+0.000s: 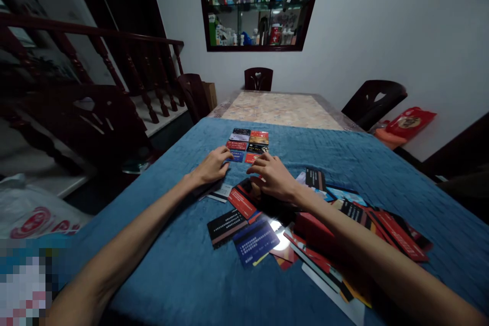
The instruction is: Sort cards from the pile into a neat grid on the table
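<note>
Cards lie in two neat columns on the blue tablecloth (171,260). My left hand (213,164) is beside the left column, its bent fingers loosely apart and fingertips at a blue card (237,156). My right hand (273,175) hovers at the right column, fingers bent and spread, partly covering an orange-red card (251,158). Neither hand visibly holds a card. Above these are a red card (237,145) and a black card (255,148). Loose cards lie nearer me, among them a dark blue card (255,242) and a black card (227,226). My right forearm hides part of that pile.
More overlapping cards, including a red card (399,234), spread to the right. Dark wooden chairs (259,79) stand around the table. A railing (114,38) and a white plastic bag (34,209) are at left. A red bag (410,125) sits at right; a shelf cabinet (255,48) is set in the wall.
</note>
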A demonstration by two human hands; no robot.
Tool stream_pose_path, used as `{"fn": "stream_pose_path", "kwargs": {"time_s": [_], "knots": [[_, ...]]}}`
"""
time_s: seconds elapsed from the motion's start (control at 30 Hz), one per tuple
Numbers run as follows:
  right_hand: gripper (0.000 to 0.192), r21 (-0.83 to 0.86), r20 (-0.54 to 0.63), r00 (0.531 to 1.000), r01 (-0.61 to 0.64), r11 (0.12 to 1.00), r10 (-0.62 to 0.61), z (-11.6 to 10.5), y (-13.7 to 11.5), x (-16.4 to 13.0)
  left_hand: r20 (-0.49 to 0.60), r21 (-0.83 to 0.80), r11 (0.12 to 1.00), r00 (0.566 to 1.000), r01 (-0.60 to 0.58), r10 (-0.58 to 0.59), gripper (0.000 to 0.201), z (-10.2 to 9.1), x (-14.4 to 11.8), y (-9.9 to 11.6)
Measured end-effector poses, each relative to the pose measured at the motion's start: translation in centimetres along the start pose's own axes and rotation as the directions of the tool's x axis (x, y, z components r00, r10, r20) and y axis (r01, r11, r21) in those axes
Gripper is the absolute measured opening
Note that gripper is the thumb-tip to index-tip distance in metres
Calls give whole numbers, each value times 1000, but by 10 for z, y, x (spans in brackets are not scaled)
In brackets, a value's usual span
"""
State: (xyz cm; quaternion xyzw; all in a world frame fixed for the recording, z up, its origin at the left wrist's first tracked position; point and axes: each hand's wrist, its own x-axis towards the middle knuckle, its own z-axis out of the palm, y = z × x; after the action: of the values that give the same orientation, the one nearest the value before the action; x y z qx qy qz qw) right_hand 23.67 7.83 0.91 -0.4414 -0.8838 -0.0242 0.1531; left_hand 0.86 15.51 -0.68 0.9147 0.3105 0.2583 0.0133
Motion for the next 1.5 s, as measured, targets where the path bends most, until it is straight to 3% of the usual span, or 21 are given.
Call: {"fn": "stream_pose_path", "kwargs": {"time_s": [0.3, 0.6, 0.8, 1.1, 1.33, 1.5], "knots": [[18, 129, -4, 992, 124, 984, -124, -6, -19, -39, 37, -103, 989, 994, -102, 107, 19, -7, -34, 58], [17, 234, 81, 972, 197, 952, -221, -21, -33, -65, 90, -108, 964, 964, -242, 252, 15, -17, -45, 100], [42, 236, 225, 947, 175, 956, -229, -30, -40, -72, 190, -116, 926, 907, -360, 376, 14, -15, -52, 105], [56, 211, 306, 918, 192, 958, -252, -31, -47, -75, 170, -170, 856, 841, -488, 513, 30, -7, -56, 112], [49, 188, 311, 917, 199, 962, -250, -27, -49, -75, 185, -200, 850, 833, -488, 521, 36, -3, -57, 113], [34, 219, 222, 927, 255, 942, -303, -29, -48, -77, 182, -236, 853, 841, -465, 509, 29, -7, -55, 113]]}}
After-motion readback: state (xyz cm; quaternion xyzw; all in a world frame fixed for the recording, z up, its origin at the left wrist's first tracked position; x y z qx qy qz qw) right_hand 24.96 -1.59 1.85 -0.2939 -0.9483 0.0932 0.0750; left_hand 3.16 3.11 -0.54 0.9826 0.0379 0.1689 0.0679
